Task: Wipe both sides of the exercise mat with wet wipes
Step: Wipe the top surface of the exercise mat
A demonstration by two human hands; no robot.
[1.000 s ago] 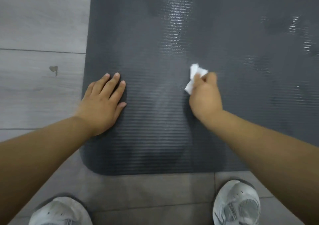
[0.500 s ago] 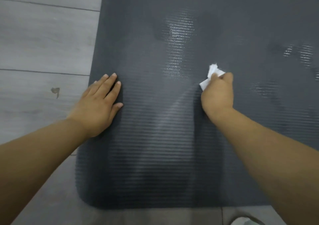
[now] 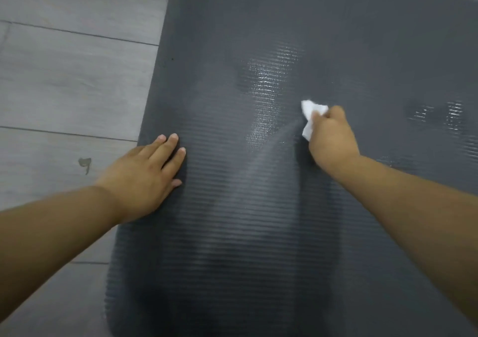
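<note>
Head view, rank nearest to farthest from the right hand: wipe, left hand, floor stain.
1. wipe: gripped in the right hand itself.
2. left hand: flat on the left edge of the mat.
3. floor stain: off the mat, far left.

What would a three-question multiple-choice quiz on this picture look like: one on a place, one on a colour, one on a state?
1. Where does the left hand lie?
A. On the mat near its left edge.
B. Raised in the air.
C. On a shoe.

2. What colour is the mat?
A. Red.
B. Dark grey.
C. Yellow.

3. What is the right hand doing?
A. Lying flat and empty.
B. Pointing upward.
C. Gripping a crumpled white wipe.

Answers:
1 A, its straight fingers lie flat on the mat beside the floor.
2 B, the ribbed surface is dark grey throughout.
3 C, the wipe pokes out of its curled fingers.
</note>
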